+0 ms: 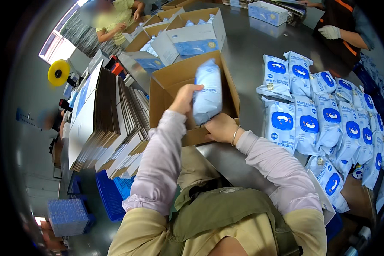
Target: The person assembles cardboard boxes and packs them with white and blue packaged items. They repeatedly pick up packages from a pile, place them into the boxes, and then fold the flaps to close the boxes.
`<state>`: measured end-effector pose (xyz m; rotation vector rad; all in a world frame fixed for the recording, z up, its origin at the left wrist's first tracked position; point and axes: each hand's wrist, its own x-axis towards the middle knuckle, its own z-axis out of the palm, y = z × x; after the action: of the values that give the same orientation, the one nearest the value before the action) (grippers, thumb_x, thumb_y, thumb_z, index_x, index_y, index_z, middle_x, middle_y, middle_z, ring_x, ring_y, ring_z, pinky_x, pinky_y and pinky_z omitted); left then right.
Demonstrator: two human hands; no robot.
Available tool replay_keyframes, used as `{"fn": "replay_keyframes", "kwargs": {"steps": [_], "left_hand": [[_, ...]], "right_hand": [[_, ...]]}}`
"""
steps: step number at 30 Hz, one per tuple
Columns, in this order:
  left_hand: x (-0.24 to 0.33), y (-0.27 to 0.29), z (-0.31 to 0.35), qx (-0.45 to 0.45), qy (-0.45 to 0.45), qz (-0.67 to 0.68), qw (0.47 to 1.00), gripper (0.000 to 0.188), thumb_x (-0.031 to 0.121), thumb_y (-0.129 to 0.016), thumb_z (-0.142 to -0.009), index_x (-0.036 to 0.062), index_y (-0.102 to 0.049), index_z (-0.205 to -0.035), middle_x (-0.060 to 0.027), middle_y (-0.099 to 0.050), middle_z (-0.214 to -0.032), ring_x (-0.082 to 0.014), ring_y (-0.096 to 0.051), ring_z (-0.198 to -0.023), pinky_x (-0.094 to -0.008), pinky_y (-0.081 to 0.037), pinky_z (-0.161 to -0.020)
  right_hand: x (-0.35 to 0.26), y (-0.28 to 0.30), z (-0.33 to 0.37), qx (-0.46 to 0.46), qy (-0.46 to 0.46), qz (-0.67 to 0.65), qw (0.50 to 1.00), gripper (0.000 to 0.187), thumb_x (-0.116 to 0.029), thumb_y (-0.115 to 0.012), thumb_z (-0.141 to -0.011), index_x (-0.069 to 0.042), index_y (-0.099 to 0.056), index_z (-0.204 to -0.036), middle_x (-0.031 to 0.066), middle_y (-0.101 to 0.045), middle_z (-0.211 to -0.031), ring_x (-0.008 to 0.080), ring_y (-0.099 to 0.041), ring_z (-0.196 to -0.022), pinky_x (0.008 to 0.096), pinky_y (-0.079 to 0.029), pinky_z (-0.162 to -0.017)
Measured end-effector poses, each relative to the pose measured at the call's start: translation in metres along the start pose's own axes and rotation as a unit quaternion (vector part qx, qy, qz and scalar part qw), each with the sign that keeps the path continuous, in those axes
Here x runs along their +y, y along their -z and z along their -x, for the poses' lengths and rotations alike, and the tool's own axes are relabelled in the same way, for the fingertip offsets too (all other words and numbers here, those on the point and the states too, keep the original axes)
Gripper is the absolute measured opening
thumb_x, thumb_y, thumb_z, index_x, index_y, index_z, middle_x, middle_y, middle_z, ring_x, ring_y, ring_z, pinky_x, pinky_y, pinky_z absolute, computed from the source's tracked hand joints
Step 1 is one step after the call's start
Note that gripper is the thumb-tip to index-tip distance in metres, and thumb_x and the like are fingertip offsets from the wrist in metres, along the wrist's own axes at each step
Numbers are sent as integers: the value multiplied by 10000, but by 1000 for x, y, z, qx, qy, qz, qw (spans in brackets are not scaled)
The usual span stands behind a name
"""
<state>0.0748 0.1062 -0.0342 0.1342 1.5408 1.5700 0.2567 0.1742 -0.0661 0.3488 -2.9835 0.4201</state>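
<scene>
A light blue pack of wipes (pixel 208 94) stands on end, tilted, over the opening of a cardboard box (pixel 227 81) in front of me. My left hand (pixel 185 99) is closed on the pack's left side, its thumb laid across the upper part. At the lower end, my right hand (pixel 222 129) grips the pack's bottom edge from the right; its fingertips are partly hidden. The box's brown inner walls show around the pack, and the pack and hands cover much of its inside. Purple sleeves cover both my forearms.
Many similar wipes packs (pixel 309 123) lie in rows on the metal table (pixel 243 47) at right. Flattened cartons (pixel 115 115) stand stacked at left. Filled white boxes (pixel 198 34) stand beyond the open one. Two co-workers are at the far side, one wearing a white glove (pixel 330 32).
</scene>
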Motion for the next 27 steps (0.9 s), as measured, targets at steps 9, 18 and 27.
{"fn": "replay_keyframes", "kwargs": {"steps": [9, 18, 27], "left_hand": [[-71, -80, -48, 272, -272, -289, 877, 473, 140, -637, -812, -74, -454, -1192, -239, -572, -1065, -381, -557, -1005, -427, -429, -904], [-137, -184, 133, -182, -383, -493, 760, 646, 255, -742, -723, 15, -472, -1259, -261, -425, -1303, -365, -462, -1162, -415, -421, -918], [-158, -164, 122, -66, -445, -660, 602, 787, 303, -737, -645, 74, -436, -1335, -269, -297, -1439, -363, -281, -1348, -535, -239, -1007]], "right_hand": [[10, 79, 129, 171, -48, 103, 979, 209, -91, -601, -721, -98, -612, -930, 89, -636, -871, 283, -613, -757, 399, -497, -646], [44, 48, 233, 82, -460, 167, 868, 788, -379, -723, -661, 32, -423, -1262, 238, -539, -1136, 354, -457, -1141, 470, -406, -863], [17, 26, 244, 101, -523, 113, 839, 873, -432, -813, -590, -28, -388, -1237, 332, -353, -1289, 495, -421, -1155, 538, -492, -837]]}}
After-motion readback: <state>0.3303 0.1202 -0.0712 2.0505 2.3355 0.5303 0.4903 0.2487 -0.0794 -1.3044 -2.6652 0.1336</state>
